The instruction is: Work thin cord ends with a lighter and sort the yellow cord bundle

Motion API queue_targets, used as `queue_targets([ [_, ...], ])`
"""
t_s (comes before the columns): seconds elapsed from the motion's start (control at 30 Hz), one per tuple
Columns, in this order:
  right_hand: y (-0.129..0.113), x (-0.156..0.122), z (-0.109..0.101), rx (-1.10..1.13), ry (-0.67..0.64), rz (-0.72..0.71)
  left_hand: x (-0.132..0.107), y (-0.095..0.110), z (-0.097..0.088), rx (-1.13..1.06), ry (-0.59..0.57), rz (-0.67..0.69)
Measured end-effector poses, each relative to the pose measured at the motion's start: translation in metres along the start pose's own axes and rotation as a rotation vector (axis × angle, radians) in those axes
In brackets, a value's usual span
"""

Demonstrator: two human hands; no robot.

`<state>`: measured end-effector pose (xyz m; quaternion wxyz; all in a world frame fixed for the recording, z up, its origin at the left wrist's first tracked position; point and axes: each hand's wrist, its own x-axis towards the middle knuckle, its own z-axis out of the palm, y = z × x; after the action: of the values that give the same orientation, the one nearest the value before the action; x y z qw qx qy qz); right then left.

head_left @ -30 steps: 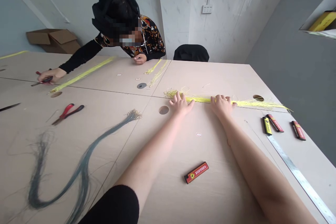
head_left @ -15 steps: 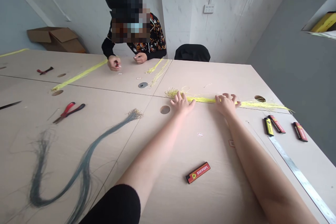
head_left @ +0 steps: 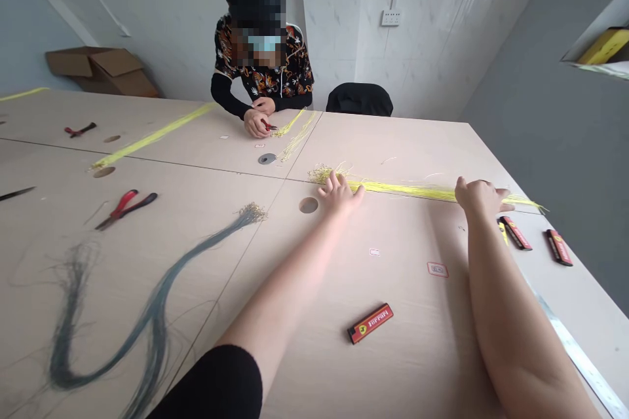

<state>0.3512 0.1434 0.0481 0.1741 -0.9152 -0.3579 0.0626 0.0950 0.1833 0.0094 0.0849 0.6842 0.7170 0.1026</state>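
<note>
A long bundle of thin yellow strands (head_left: 407, 190) lies stretched across the far side of the table (head_left: 403, 137). My left hand (head_left: 339, 195) rests flat on its left end, fingers spread. My right hand (head_left: 479, 197) lies over the bundle near its right end, fingers extended and pressed on the strands. Both arms reach forward from the near edge.
A red lighter (head_left: 369, 323) lies between my arms; more lighters (head_left: 515, 233) and a steel ruler (head_left: 574, 353) are at the right. A grey strand bundle (head_left: 147, 314) and red pliers (head_left: 125, 203) lie left. A person (head_left: 260, 72) across the table handles yellow strands.
My right hand has slid right along the yellow bundle, from its middle to near its right end. The left hand stayed put. The person opposite straightened up and brought both hands together.
</note>
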Motion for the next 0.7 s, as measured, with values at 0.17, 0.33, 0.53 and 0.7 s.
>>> queue_targets([
  [0.17, -0.026, -0.011, -0.010, -0.046, 0.023, -0.190, 0.000, 0.001, 0.003, 0.022, 0.005, 0.002],
  [0.33, -0.079, -0.037, 0.016, -0.081, -0.106, -0.625, 0.001, 0.001, 0.006, 0.021, 0.033, 0.010],
  [0.53, -0.112, -0.055, 0.063, -0.274, -0.285, -0.941, 0.002, 0.000, 0.008, 0.007, 0.051, 0.012],
  [0.7, -0.096, -0.048, 0.065, -0.236, -0.252, -0.911, 0.001, -0.001, 0.008, 0.003, 0.060, 0.006],
])
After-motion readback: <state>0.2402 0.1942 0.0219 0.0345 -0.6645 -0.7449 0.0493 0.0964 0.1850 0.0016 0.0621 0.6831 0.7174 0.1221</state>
